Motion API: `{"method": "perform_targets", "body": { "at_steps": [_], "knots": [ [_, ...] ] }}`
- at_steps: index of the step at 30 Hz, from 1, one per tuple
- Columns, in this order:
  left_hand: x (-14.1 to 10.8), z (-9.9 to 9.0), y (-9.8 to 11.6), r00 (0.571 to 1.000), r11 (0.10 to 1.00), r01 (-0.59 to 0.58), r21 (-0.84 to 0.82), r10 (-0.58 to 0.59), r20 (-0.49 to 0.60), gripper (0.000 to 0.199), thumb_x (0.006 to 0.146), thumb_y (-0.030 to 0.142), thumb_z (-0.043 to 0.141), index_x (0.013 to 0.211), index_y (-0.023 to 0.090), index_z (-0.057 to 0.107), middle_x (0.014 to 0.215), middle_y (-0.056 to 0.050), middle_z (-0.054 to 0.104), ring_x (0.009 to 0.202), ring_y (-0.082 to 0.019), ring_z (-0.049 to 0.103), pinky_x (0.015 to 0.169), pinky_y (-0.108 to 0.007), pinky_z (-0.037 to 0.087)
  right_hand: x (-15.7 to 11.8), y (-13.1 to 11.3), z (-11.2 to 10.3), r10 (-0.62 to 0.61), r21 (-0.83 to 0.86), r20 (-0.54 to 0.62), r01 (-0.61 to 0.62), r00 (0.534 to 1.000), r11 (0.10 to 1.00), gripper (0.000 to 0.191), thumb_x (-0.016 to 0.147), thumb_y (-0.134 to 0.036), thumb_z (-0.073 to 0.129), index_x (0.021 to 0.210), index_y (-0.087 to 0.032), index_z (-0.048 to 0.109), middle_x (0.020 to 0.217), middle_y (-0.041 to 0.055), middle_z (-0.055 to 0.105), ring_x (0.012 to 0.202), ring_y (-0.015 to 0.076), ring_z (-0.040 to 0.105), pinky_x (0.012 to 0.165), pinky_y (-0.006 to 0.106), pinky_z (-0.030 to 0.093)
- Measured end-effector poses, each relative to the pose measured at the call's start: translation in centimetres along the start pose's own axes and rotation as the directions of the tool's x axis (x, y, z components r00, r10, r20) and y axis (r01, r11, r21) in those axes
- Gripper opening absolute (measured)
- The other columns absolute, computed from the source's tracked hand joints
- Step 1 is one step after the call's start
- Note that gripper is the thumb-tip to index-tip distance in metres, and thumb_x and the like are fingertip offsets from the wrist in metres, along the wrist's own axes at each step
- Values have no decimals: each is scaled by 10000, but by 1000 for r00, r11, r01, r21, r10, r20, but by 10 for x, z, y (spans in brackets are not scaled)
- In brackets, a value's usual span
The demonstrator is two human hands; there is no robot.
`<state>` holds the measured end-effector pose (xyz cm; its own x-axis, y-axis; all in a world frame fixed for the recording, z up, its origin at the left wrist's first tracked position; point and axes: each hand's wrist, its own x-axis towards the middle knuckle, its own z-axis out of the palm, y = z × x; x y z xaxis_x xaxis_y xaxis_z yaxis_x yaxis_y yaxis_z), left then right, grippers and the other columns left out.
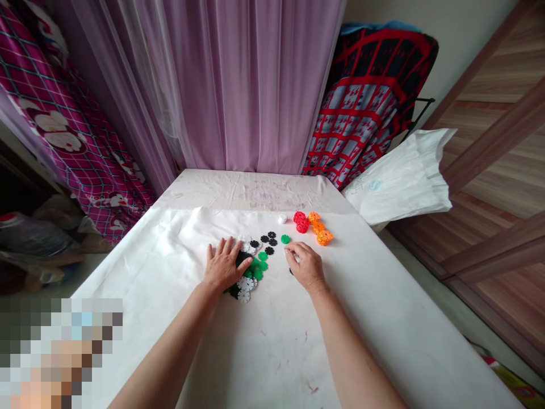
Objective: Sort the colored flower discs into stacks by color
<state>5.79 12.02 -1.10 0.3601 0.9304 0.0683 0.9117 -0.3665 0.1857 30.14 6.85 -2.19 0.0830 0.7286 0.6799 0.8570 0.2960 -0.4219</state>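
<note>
My left hand (223,264) lies with its fingers spread at the left side of a loose heap of notched snowflake discs. In the heap are green discs (256,269), white discs (244,288) and black ones, partly covered by my thumb. My right hand (307,267) is closed, thumb and fingertips together; what they pinch is hidden. Just beyond those fingertips lies a single green disc (285,239). Several black discs (271,242) are scattered between my hands. The edge of a dark piece shows under my right hand.
Behind my right hand sit a red cluster of joined discs (301,222), orange clusters (318,227) and a small white one (283,218). A white cloth covers the table (272,352). A white bag (400,176) adjoins its right edge; purple curtains (255,85) hang behind.
</note>
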Motion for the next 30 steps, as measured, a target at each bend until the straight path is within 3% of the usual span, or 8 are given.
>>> {"method": "perform_targets", "body": {
  "at_steps": [4, 8, 14, 19, 25, 28, 30],
  "knots": [
    [-4, 9, 9, 984, 984, -175, -7, 175, 13, 654, 931, 649, 343, 1473, 305, 463, 1591, -90, 375, 1478, -348, 287, 1177, -626, 186, -8, -12, -7, -66, 7, 67, 65, 996, 998, 191, 905, -200, 508, 855, -226, 690, 856, 40, 730, 761, 166, 661, 751, 271, 514],
    [-22, 16, 3, 960, 960, -278, -6, 278, -14, 561, 974, 565, 312, 1471, 348, 457, 1567, -50, 422, 1465, -296, 327, 1187, -580, 210, -22, -38, -8, -143, 59, 160, 135, 977, 989, 171, 900, -163, 527, 838, -227, 672, 829, 31, 723, 786, 169, 660, 761, 273, 503],
    [-48, 12, -23, 977, 986, -166, 8, 166, -133, 498, 992, 457, 332, 1450, 339, 487, 1530, -52, 474, 1438, -285, 384, 1187, -592, 219, -47, -79, -1, -199, 203, 293, 143, 935, 969, 81, 809, -174, 655, 861, -235, 644, 865, 16, 705, 822, 182, 642, 773, 298, 505],
    [-51, 9, -29, 981, 997, -52, -55, 40, -192, 492, 980, 419, 369, 1399, 233, 547, 1498, -108, 506, 1421, -307, 409, 1160, -568, 299, -49, -86, -1, -229, 195, 401, 162, 887, 967, 174, 765, -191, 710, 914, -227, 626, 918, 30, 697, 889, 211, 626, 798, 340, 515],
    [-47, 9, -36, 970, 966, -57, -252, -7, -243, 484, 976, 481, 364, 1328, 234, 588, 1452, -105, 555, 1372, -270, 477, 1156, -532, 332, -51, -86, -1, -305, 184, 369, 252, 878, 950, 185, 816, -122, 603, 967, -223, 637, 938, 43, 711, 859, 204, 635, 790, 353, 542],
    [-45, 9, -39, 964, 949, -68, -309, -17, -264, 491, 966, 513, 376, 1298, 230, 602, 1431, -103, 575, 1342, -263, 509, 1155, -528, 339, -47, -78, -3, -285, 183, 259, 243, 923, 953, 197, 843, -136, 571, 993, -224, 662, 940, 48, 721, 866, 197, 660, 801, 344, 561],
    [-44, 9, -41, 960, 941, -69, -331, -28, -278, 492, 961, 524, 385, 1285, 231, 612, 1421, -103, 584, 1314, -264, 534, 1148, -521, 353, -38, -61, -5, -188, 127, 157, 169, 970, 977, 200, 869, -170, 554, 1006, -232, 685, 953, 58, 727, 891, 195, 676, 833, 342, 568]
  ]
}}
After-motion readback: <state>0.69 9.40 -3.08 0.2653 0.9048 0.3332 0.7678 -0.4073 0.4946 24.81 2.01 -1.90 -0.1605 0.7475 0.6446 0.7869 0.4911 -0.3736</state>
